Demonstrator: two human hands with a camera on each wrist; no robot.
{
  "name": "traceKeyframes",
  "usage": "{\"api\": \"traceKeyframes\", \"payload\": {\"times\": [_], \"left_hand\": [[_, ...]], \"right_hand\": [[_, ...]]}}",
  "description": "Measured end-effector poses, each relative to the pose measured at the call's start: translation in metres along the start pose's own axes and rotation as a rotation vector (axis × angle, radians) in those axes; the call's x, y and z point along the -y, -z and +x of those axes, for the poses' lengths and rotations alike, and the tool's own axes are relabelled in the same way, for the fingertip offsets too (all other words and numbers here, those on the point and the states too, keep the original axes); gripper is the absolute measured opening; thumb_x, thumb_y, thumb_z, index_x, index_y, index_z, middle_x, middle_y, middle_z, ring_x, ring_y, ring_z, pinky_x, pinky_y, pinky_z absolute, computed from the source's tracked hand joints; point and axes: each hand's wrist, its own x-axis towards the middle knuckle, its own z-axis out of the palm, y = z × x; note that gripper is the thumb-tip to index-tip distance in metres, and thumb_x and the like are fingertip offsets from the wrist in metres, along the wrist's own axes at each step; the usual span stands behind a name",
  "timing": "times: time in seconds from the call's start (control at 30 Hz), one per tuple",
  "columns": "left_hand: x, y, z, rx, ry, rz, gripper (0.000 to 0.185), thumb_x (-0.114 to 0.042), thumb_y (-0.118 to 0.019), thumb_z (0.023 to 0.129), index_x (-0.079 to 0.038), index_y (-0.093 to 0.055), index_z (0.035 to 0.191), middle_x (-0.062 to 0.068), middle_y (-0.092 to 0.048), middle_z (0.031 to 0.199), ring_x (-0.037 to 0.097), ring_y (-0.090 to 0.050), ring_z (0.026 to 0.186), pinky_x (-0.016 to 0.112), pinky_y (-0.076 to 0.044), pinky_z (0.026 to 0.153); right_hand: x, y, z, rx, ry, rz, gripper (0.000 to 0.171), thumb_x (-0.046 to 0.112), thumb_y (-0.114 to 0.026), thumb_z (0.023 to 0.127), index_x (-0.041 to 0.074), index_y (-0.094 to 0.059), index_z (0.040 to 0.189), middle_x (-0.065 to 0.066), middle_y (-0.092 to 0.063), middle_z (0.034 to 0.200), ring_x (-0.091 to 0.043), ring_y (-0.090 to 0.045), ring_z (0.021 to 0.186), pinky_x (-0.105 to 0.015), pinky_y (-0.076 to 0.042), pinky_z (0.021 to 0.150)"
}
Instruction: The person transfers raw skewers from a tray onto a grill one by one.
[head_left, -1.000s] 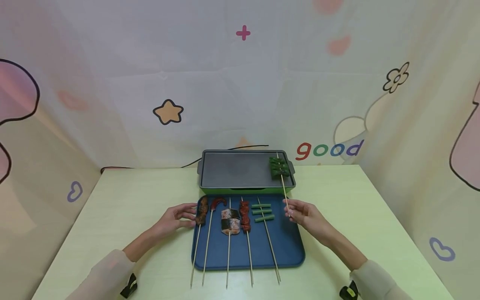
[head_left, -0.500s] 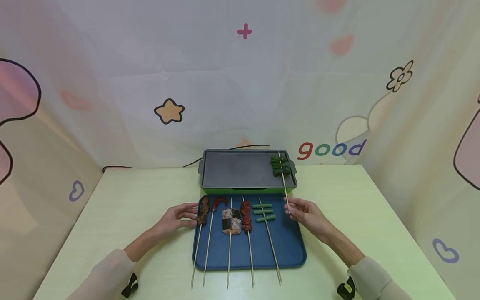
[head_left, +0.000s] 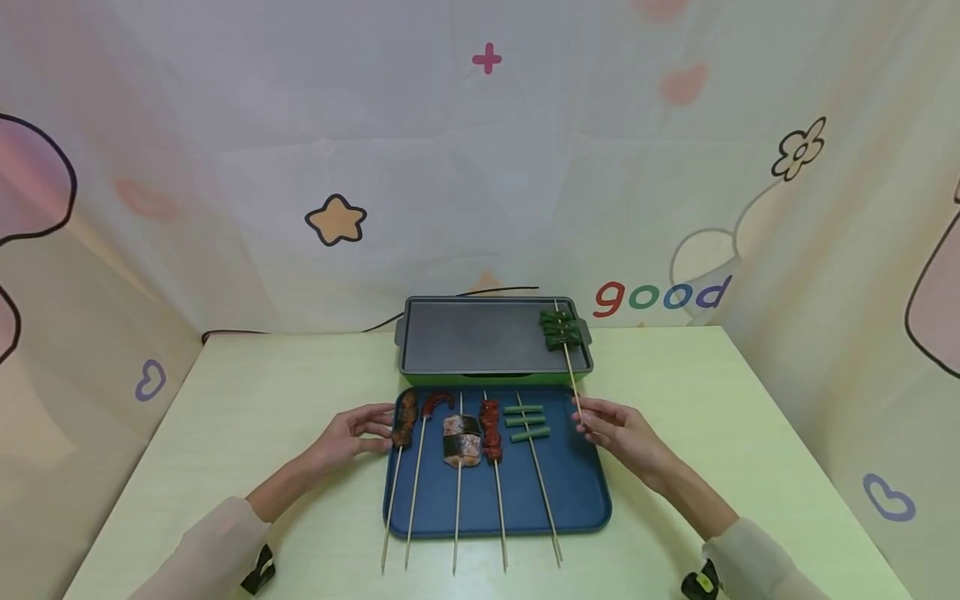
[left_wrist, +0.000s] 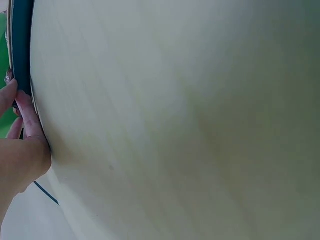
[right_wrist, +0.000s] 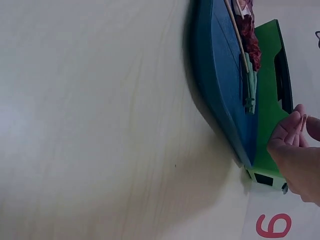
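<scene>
Two hands at a skewer tray, one skewer reaching onto the griddle.

The right hand point(head_left: 617, 427) is pinching the near end of the green vegetable skewer point(head_left: 564, 340), whose food end is lying on the griddle point(head_left: 480, 337) at its right edge, so the stick is bridging griddle and blue tray point(head_left: 581, 487). The left hand point(head_left: 351, 433) is resting relaxed on the table point(head_left: 247, 400), fingertips touching the tray's left rim, seemingly steadying it. Five more skewers are lying side by side on the tray, sticks toward the person for easy picking.

Head view looks down on the table; both wrist views skim it closely, apparently sharing the blue tray point(head_left: 577, 492).
</scene>
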Motion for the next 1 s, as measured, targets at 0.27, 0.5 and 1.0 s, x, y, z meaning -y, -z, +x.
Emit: {"api": "traceKeyframes", "payload": {"times": [0.27,0.5,1.0], "left_hand": [[-0.002,0.001,0.000,-0.001,-0.002,0.016,0.062,-0.006,-0.071,0.095,0.008,-0.043,0.149,0.033,-0.055,0.136,-0.002,-0.063,0.101,0.016,-0.052,0.087],[-0.002,0.001,0.001,0.000,0.006,0.028,0.062,-0.006,-0.071,0.095,0.008,-0.044,0.149,0.031,-0.057,0.133,-0.001,-0.063,0.101,0.016,-0.052,0.087],[-0.002,0.000,0.000,-0.005,0.020,0.016,0.063,-0.005,-0.071,0.095,0.007,-0.043,0.150,0.032,-0.055,0.136,0.001,-0.063,0.103,0.016,-0.053,0.087]], "right_hand": [[-0.002,-0.003,-0.022,0.086,-0.017,0.045,0.063,0.022,-0.055,0.107,-0.015,-0.031,0.152,0.002,-0.068,0.121,-0.005,-0.065,0.109,-0.017,-0.054,0.095],[-0.011,-0.007,-0.042,0.234,-0.050,0.140,0.057,0.018,-0.054,0.107,-0.017,-0.036,0.149,0.000,-0.071,0.114,-0.006,-0.069,0.104,-0.022,-0.056,0.095],[-0.034,-0.034,-0.079,0.437,-0.197,0.145,0.047,0.017,-0.052,0.108,-0.018,-0.048,0.139,-0.010,-0.074,0.114,-0.016,-0.074,0.102,-0.031,-0.060,0.091]]}}
